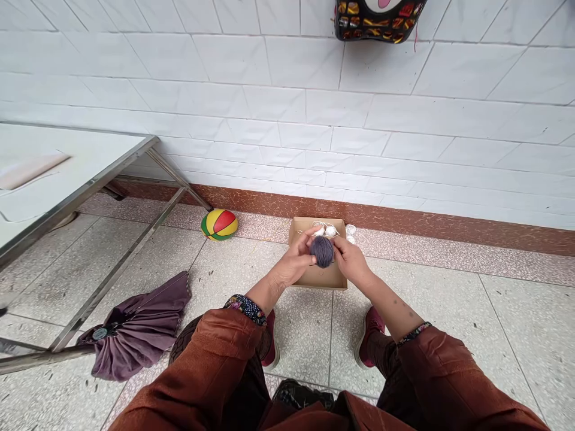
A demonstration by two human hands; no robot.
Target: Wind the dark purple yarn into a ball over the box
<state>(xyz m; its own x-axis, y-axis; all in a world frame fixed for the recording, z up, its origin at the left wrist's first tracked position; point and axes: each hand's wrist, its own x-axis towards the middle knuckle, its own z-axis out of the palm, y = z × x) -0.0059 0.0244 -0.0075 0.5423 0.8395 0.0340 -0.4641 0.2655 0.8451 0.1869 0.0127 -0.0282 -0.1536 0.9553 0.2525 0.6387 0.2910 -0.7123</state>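
Note:
A dark grey-purple ball of yarn (pixel 322 252) is held up over a shallow cardboard box (pixel 320 278). My left hand (pixel 297 258) grips the ball from the left, thumb in front and fingers behind. On the other side my right hand (pixel 351 256) has its fingertips pinched together against the ball's right edge; whether a loose strand is between them is too small to make out. White balls of yarn (pixel 331 230) with loose strands lie in the far part of the box, partly hidden by my fingers and the ball.
More white yarn (pixel 351 232) lies beside the box, near the tiled wall (pixel 404 143). To the left are a coloured ball (pixel 220 224), a purple cloth (pixel 144 326) and a metal-framed table (pixel 130 157). A black basket (pixel 380 27) hangs above.

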